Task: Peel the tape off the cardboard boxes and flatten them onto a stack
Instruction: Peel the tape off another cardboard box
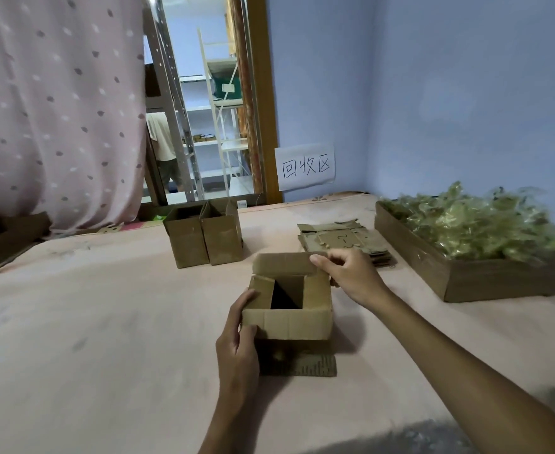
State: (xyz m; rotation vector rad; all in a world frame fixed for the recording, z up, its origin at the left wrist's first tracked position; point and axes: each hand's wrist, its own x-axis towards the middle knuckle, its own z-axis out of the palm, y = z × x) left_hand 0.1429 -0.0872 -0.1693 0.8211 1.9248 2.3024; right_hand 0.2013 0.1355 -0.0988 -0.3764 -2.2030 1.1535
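**A:** Which step is this?

**B:** Opening up, I'd say. The small cardboard box (287, 309) sits in the centre of the frame, top flaps raised. The left hand (238, 335) grips its near-left corner, fingers curled round the flap edge. The right hand (351, 276) pinches the right end of the far flap (284, 263) between thumb and fingers.

**A:** Any tape on it?

**B:** None that I can make out on top; the bottom seam is hidden.

**A:** So what's next?

**B:** Probably turning it to check that seam, then pushing opposite corners together so it folds flat. Then it goes on the stack of flattened boxes (341, 240), just above the right hand.

**A:** What's inside?

**B:** It looks empty, only dark shadow. The two upright boxes (204, 237), above and left of it, are open, but I can't see their contents. The long carton (466, 283) at the right edge is heaped with crumpled yellowish film (482, 224), which is likely peeled tape.
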